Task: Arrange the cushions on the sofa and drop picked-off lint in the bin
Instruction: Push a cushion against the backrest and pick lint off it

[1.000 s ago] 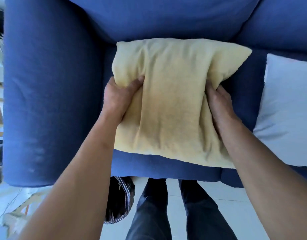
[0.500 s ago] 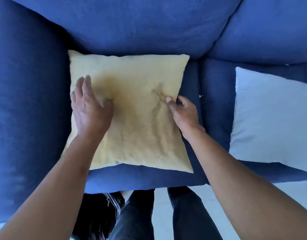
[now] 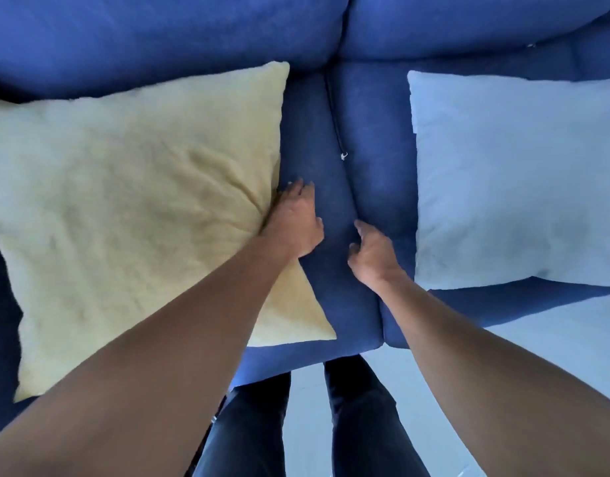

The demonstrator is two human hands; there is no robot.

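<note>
A yellow cushion [image 3: 124,208] lies flat on the left seat of the blue sofa [image 3: 313,139]. A white cushion [image 3: 513,180] lies flat on the right seat. My left hand [image 3: 293,222] rests at the yellow cushion's right edge, fingers relaxed on the blue seat. My right hand [image 3: 372,249] hovers over the seam between the two seats, fingers loosely curled and holding nothing. A small white speck of lint [image 3: 343,155] sits in the seam beyond both hands.
The sofa's back cushions [image 3: 193,29] run along the top of the view. My legs [image 3: 303,425] stand against the sofa's front edge on a pale floor [image 3: 503,342]. No bin shows.
Both hands have left the yellow cushion's face and moved right to the gap between the cushions. The view has shifted right, so the white cushion shows fully.
</note>
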